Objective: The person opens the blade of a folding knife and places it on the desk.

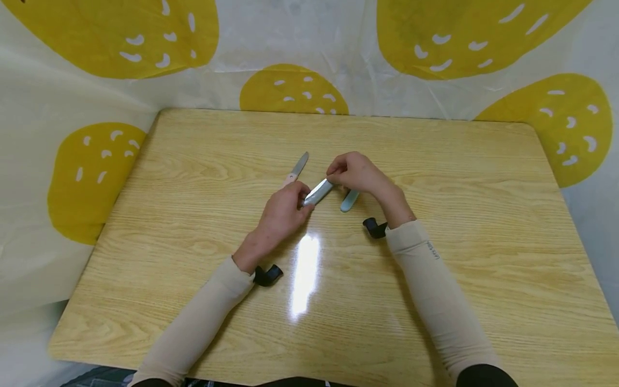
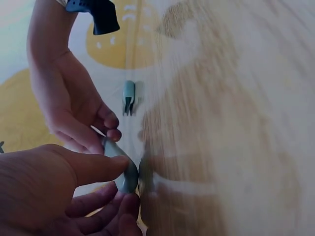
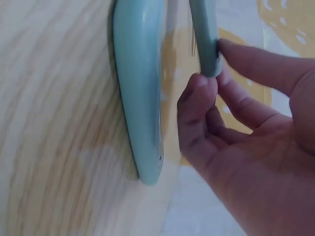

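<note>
Both hands hold a teal folding knife (image 1: 318,192) low over the table, with a shiny strip along its side. The thumb and fingers of my left hand (image 1: 285,212) grip its near end. At the far end, my right hand (image 1: 359,171) pinches it between thumb and fingertips, as the right wrist view shows of the teal handle (image 3: 205,39). A second teal handle (image 1: 349,201) lies on the table beneath the right hand; in the left wrist view this pronged tool (image 2: 129,93) has metal prongs at one end. Beyond the left hand lies a pink-handled knife (image 1: 299,165), blade out, its handle partly hidden.
The wood-grain table (image 1: 193,161) meets a white curtain (image 1: 300,37) with yellow prints at its back edge. Black wrist mounts (image 1: 268,276) stick out from both sleeves over the tabletop. A bright light reflection (image 1: 306,274) lies in front of the hands.
</note>
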Available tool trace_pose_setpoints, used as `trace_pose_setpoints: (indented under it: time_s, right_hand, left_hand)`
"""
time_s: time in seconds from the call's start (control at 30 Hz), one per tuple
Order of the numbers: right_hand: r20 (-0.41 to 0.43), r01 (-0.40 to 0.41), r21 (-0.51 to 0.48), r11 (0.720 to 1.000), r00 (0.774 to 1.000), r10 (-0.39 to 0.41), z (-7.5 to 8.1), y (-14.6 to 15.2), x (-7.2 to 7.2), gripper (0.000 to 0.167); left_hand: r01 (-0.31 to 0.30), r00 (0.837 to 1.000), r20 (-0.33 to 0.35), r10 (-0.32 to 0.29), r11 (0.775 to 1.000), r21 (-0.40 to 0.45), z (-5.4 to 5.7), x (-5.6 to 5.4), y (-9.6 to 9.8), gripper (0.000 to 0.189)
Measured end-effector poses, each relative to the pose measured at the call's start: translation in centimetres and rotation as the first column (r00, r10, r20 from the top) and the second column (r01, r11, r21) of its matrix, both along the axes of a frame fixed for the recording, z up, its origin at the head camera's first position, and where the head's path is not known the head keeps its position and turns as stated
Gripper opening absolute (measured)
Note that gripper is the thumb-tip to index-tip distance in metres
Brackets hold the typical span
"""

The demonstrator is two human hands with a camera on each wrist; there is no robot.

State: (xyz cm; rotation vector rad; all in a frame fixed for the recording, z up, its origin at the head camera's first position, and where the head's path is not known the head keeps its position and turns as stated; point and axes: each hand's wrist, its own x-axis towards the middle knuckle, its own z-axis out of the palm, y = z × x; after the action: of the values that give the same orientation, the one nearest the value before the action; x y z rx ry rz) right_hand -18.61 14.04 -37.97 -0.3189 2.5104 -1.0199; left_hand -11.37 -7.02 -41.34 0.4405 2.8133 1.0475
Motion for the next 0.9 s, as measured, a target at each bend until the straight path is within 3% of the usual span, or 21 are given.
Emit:
trace_pose_setpoints:
  time_s: [0.2, 0.37, 0.47, 0.67, 0.9]
  right_hand:
    - [0.011, -0.031, -0.079, 0.996, 0.999, 0.032, 0.0, 1.1, -0.2, 0.018]
    - [0.012, -0.061, -0.134, 0.989, 0.998, 0.063, -0.3, 1.8, -0.2, 0.017]
    - [0.033, -0.068, -0.162, 0.984, 0.997, 0.075, -0.3, 2.0, -0.1, 0.018]
    - [0.063, -0.083, -0.197, 0.977, 0.993, 0.097, 0.0, 2.2, 0.2, 0.022]
    - [0.092, -0.102, -0.233, 0.967, 0.988, 0.126, -0.5, 2.5, 0.2, 0.02]
  left_hand:
    - [0.011, 1.0, 0.002, -0.011, 0.998, 0.062, 0.2, -0.1, -0.4, 0.028]
    - [-0.014, 0.999, 0.051, 0.004, 0.977, 0.212, -0.1, -0.4, -0.7, 0.027]
    - [-0.052, 0.996, 0.085, 0.026, 0.945, 0.322, -0.4, -0.6, -0.8, 0.027]
    - [-0.142, 0.988, 0.13, 0.089, 0.857, 0.496, -0.4, -1.0, -0.9, 0.025]
    - [-0.23, 0.971, 0.182, 0.153, 0.791, 0.567, 0.0, -1.3, -0.7, 0.025]
